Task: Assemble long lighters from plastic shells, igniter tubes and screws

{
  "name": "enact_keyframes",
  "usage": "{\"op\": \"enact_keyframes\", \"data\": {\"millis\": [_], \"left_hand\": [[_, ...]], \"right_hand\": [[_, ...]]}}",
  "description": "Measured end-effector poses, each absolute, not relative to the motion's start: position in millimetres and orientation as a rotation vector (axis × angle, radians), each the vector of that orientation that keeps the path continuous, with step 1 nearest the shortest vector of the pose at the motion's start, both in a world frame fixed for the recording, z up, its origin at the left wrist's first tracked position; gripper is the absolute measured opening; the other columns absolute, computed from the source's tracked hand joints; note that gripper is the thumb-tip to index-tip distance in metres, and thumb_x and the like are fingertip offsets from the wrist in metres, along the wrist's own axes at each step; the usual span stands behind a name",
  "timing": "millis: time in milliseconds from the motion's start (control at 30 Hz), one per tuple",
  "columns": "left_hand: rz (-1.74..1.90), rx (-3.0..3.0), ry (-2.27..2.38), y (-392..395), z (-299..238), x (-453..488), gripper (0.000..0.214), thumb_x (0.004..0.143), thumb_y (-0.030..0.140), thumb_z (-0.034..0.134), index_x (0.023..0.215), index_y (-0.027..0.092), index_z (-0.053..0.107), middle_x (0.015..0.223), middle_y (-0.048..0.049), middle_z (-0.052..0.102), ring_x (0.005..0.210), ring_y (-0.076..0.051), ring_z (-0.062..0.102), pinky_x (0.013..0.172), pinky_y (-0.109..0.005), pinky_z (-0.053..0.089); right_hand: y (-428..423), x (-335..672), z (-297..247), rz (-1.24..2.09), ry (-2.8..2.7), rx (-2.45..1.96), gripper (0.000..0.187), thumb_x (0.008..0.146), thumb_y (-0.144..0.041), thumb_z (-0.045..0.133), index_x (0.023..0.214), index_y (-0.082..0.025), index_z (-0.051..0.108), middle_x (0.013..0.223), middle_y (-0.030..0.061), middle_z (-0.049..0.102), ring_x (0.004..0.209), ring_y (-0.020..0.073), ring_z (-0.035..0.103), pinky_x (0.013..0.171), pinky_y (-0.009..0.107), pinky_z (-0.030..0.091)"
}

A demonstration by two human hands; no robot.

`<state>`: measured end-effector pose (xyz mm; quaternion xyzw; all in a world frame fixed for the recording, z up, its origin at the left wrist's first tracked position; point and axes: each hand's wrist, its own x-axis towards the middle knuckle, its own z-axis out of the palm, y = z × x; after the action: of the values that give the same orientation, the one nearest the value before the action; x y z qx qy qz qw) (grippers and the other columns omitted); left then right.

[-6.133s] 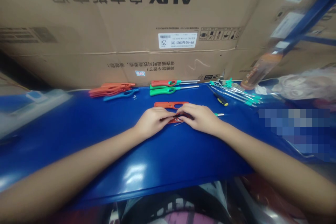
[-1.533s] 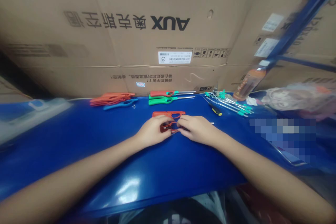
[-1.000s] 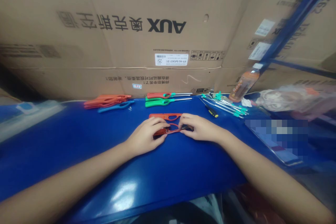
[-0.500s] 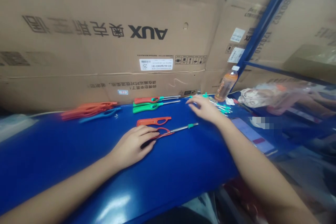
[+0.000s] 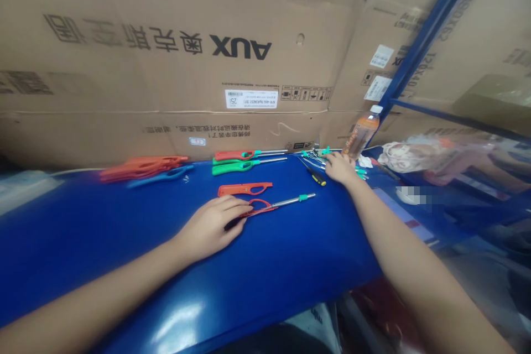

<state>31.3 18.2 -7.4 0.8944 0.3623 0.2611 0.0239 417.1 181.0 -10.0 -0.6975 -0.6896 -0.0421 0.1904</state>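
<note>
Resting on the blue table, my left hand (image 5: 218, 221) is closed around a red lighter handle shell (image 5: 263, 211). A metal tube (image 5: 288, 200) with a green collar sticks out of that shell to the right. Just behind it lies another red shell half (image 5: 244, 189), apart from my fingers. My right hand (image 5: 342, 168) is at the pile of green-tipped metal tubes (image 5: 363, 173), its fingers bent and bunched among them. What its fingertips hold is too small to make out. A screwdriver (image 5: 318, 178) with a black and yellow handle lies left of it.
A red lighter (image 5: 234, 155) and a green lighter (image 5: 234, 166) lie at the back. Left are stacked red shells (image 5: 141, 168) and a blue shell (image 5: 160, 177). A drink bottle (image 5: 360, 135), a phone (image 5: 404, 215) and another person's arm (image 5: 477, 163) are right. Cartons (image 5: 166, 83) wall the back.
My right hand has moved right, into the tubes, and its fingers have drawn together. The screwdriver it covered now shows. My left hand keeps its hold on the red shell.
</note>
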Motion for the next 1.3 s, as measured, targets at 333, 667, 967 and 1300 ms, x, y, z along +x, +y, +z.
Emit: {"op": "enact_keyframes", "data": {"millis": [333,667,967,1300], "left_hand": [[0.789,2.775,1.077,20,-8,31,0.031,0.098,0.021,0.05,0.123,0.024,0.068,0.123,-0.0062,0.072,0.113,-0.022,0.067,0.1,-0.039,0.055],[0.82,2.619,1.19,24,-9,35,0.03,0.1,0.026,0.05,0.126,0.025,0.066,0.118,-0.0082,0.071,0.111,-0.024,0.065,0.098,-0.041,0.053],[0.885,2.411,1.157,25,-12,35,0.027,0.097,0.022,0.054,0.12,0.023,0.069,0.113,-0.0081,0.069,0.11,-0.022,0.064,0.099,-0.039,0.053],[0.868,2.402,1.123,25,-11,36,0.029,0.097,0.02,0.054,0.122,0.023,0.068,0.115,-0.008,0.069,0.112,-0.023,0.063,0.101,-0.041,0.051]], "right_hand": [[186,414,-2,0.006,-1.749,-1.742,0.032,0.082,-0.021,0.051,0.107,-0.015,0.068,0.118,0.0176,0.068,0.116,0.0328,0.057,0.107,0.055,0.037],[153,358,7,0.563,-1.872,-1.223,0.02,0.087,-0.036,0.058,0.1,-0.021,0.053,0.081,0.0034,0.071,0.073,0.0171,0.068,0.071,0.033,0.057],[119,317,2,0.746,-2.228,-1.129,0.017,0.089,-0.034,0.06,0.09,-0.018,0.066,0.091,0.004,0.071,0.074,0.0156,0.062,0.072,0.033,0.052],[124,323,-1,0.434,-2.373,-0.992,0.01,0.083,-0.028,0.069,0.085,-0.018,0.071,0.09,0.0057,0.064,0.084,0.0181,0.059,0.08,0.034,0.05]]}}
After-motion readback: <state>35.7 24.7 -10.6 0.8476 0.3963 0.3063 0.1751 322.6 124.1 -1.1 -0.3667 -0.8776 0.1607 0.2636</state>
